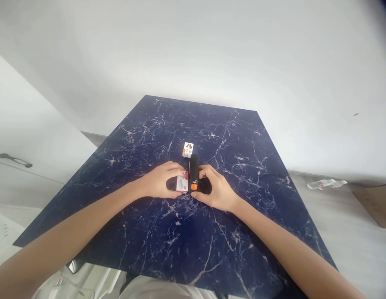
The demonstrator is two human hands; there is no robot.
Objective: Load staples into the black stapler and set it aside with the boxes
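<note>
My left hand (163, 179) has its thumb and fingers closed around a small white-and-red box (182, 183) with a grey picture on its face. Beside it, touching or nearly so, is a narrow black box (194, 168) with an orange patch at its near end. My right hand (218, 187) grips that black box from the right, thumb at the near corner and fingers along the side. Just behind them lies a small white box or card (188, 149) with a dark picture and red marks. The fingertips partly cover the held boxes.
All of this is on a dark blue marble-patterned table (180, 120) against a pale wall. A clear plastic bottle (326, 184) lies on the floor to the right, near a brown cardboard box (375, 203). At left is a white cabinet with a dark handle (15, 160).
</note>
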